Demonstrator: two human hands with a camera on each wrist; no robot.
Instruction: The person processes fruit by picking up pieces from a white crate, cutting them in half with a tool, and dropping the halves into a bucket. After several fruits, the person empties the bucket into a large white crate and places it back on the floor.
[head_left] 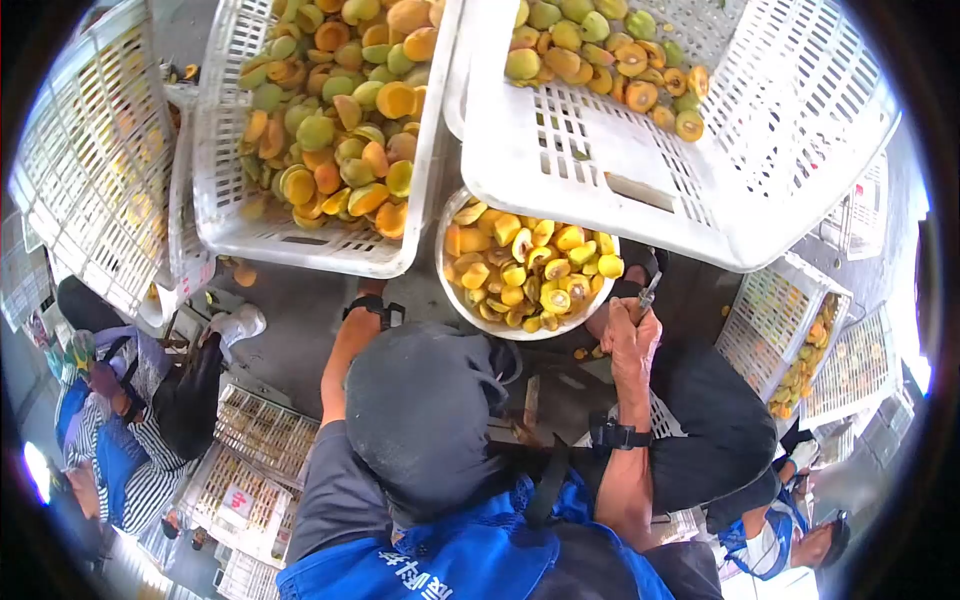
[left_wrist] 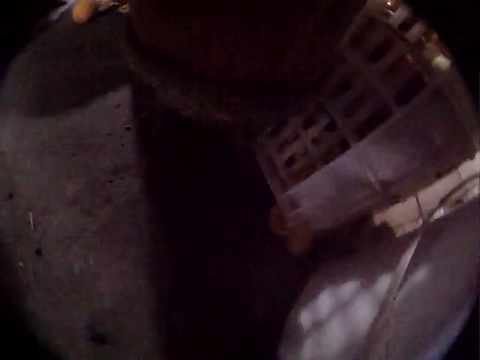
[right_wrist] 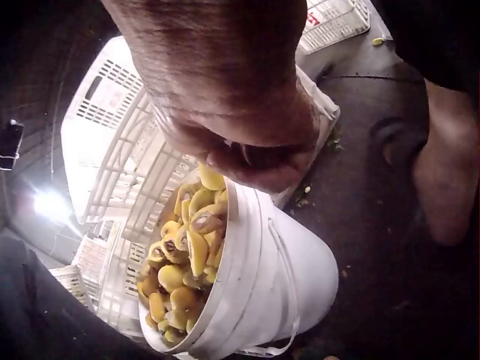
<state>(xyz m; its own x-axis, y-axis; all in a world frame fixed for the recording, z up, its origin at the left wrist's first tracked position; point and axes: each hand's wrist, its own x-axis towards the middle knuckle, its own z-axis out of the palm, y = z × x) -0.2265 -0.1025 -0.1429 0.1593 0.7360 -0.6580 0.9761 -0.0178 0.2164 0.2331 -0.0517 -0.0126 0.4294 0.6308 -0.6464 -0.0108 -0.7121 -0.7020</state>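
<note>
My right hand (head_left: 632,345) is curled round a small metal tool (head_left: 650,292), just right of a white bucket (head_left: 560,328) filled with cut yellow fruit (head_left: 513,262). The right wrist view has the same hand (right_wrist: 247,142) above the rim of the bucket (right_wrist: 277,277), with curled fingers and the tool out of sight. Only a sliver of my left hand (head_left: 371,287) shows at the lower edge of a white crate (head_left: 330,258) of halved fruit; its fingers are hidden. The left wrist view is too dark to make the fingers out.
A second fruit crate (head_left: 600,180) tilts over the bucket's far side. More crates stand at left (head_left: 95,170) and right (head_left: 775,320). People sit at the lower left (head_left: 130,450) and lower right (head_left: 775,535). Fruit pieces lie on the grey floor (right_wrist: 367,202).
</note>
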